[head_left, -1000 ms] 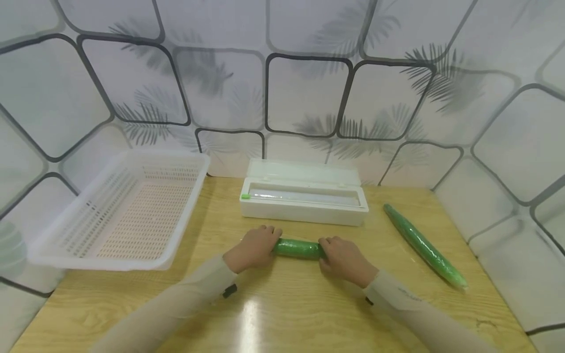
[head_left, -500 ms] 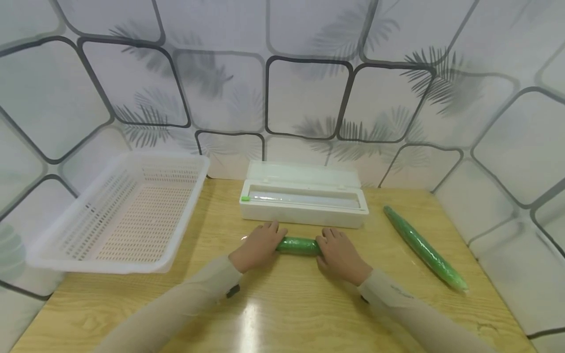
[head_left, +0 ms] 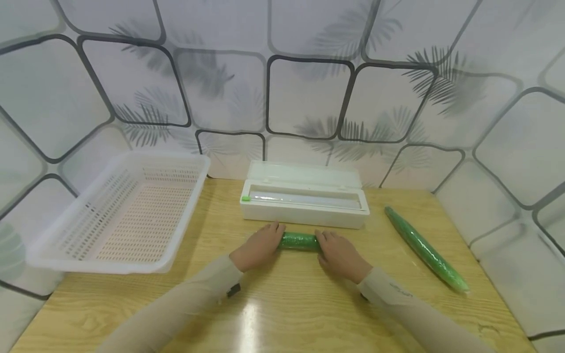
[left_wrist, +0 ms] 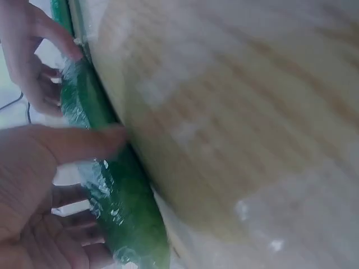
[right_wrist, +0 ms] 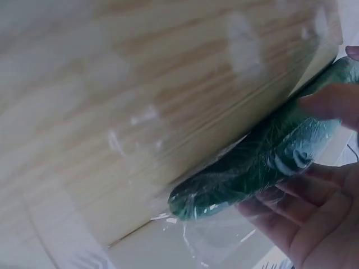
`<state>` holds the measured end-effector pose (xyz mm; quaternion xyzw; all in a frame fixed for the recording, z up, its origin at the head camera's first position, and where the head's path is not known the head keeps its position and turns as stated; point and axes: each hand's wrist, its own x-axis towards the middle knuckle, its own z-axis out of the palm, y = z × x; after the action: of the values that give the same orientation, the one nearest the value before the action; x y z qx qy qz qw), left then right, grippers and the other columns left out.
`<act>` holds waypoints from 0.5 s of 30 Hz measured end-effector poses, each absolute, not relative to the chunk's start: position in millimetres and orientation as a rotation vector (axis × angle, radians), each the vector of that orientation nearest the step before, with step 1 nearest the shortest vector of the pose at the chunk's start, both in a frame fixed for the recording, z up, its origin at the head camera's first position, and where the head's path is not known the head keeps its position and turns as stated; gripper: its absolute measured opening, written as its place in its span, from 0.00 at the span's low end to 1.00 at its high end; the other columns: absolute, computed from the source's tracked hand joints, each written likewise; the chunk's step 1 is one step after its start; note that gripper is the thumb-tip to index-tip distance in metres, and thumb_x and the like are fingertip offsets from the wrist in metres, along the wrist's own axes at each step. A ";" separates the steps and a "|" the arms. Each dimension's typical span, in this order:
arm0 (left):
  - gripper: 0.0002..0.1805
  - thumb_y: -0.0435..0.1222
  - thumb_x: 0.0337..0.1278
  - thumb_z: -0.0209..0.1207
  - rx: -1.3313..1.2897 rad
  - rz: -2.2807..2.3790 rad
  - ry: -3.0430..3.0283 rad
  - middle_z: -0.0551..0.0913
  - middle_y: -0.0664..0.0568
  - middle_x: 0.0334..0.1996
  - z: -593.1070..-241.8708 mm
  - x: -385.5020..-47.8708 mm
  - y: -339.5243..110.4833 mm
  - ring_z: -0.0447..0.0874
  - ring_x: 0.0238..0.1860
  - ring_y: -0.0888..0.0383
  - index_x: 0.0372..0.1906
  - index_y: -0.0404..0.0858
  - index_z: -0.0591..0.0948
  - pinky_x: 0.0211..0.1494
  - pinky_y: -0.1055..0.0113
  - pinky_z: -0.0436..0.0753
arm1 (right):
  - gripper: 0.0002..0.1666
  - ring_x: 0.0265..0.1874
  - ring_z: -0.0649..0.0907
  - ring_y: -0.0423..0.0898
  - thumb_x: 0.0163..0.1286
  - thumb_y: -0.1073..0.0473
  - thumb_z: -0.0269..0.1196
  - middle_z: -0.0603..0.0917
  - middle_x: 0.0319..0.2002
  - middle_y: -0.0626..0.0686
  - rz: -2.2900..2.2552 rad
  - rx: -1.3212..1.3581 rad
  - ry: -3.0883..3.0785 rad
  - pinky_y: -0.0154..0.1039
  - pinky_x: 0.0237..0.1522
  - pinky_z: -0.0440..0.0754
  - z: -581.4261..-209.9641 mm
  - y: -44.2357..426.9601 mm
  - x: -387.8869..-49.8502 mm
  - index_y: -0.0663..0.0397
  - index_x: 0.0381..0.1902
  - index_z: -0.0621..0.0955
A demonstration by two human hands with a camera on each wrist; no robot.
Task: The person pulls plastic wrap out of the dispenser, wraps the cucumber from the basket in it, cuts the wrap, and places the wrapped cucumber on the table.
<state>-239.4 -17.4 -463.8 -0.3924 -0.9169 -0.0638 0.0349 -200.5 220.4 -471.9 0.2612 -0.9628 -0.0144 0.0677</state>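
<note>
A green cucumber (head_left: pixel 299 240) lies crosswise on the table in front of the white box, with clear plastic film around it. My left hand (head_left: pixel 260 246) holds its left part. The left wrist view shows the thumb on the near side of the cucumber (left_wrist: pixel 92 106) and the curled fingers on the other. My right hand (head_left: pixel 342 255) grips the right part the same way. At that end, loose film sticks out past the cucumber's tip (right_wrist: pixel 207 193) in the right wrist view. From the head view, both ends are hidden under the hands.
Behind the hands stands a white cling film box (head_left: pixel 304 215), lid up, a film roll inside and a green slider at its left. A second shiny cucumber (head_left: pixel 425 250) lies at the right. At the left sits a white perforated basket (head_left: pixel 187 215). Patterned walls border the table.
The cucumber has rolled or slid slightly away from me, towards the box. Both hands moved with it and are a little closer together. The basket, box and second cucumber stay put.
</note>
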 end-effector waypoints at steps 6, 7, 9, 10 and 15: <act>0.18 0.26 0.51 0.62 -1.270 -0.172 -2.774 0.70 0.45 0.38 -459.4 -244.2 -23.0 0.77 0.38 0.54 0.47 0.31 0.70 0.40 0.69 0.83 | 0.18 0.37 0.84 0.52 0.63 0.68 0.59 0.83 0.39 0.60 -0.012 0.826 -2.946 0.42 0.40 0.84 -466.4 225.0 -204.0 0.65 0.51 0.71; 0.19 0.27 0.50 0.63 -1.292 -0.189 -2.796 0.71 0.45 0.39 -457.5 -244.0 -24.2 0.78 0.39 0.54 0.47 0.32 0.71 0.42 0.69 0.83 | 0.18 0.36 0.83 0.51 0.63 0.67 0.60 0.82 0.37 0.59 0.011 0.829 -2.960 0.42 0.39 0.84 -465.0 225.8 -204.0 0.65 0.50 0.71; 0.20 0.28 0.51 0.63 -1.323 -0.243 -2.858 0.73 0.45 0.41 -452.9 -242.7 -26.3 0.79 0.43 0.54 0.49 0.32 0.71 0.47 0.67 0.83 | 0.18 0.34 0.81 0.49 0.62 0.65 0.62 0.80 0.36 0.58 0.046 0.843 -2.973 0.41 0.37 0.83 -462.7 227.3 -203.4 0.65 0.48 0.73; 0.20 0.29 0.51 0.63 -1.332 -0.274 -2.884 0.74 0.45 0.42 -451.0 -241.9 -27.4 0.79 0.45 0.53 0.50 0.32 0.72 0.49 0.66 0.82 | 0.18 0.33 0.79 0.48 0.61 0.64 0.63 0.79 0.36 0.57 0.057 0.848 -2.975 0.40 0.36 0.82 -461.9 227.9 -202.8 0.65 0.48 0.74; 0.20 0.30 0.57 0.58 -1.281 -0.330 -2.969 0.79 0.44 0.45 -447.0 -237.4 -31.9 0.81 0.46 0.52 0.55 0.33 0.71 0.51 0.62 0.82 | 0.21 0.30 0.72 0.44 0.57 0.63 0.65 0.73 0.34 0.56 0.030 0.865 -2.899 0.37 0.31 0.78 -461.0 229.2 -200.0 0.68 0.47 0.77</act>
<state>-237.4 -31.9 -447.0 -0.3936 -0.9121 -0.1013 -0.0542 -200.0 229.2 -461.0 0.2854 -0.9566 0.0098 0.0582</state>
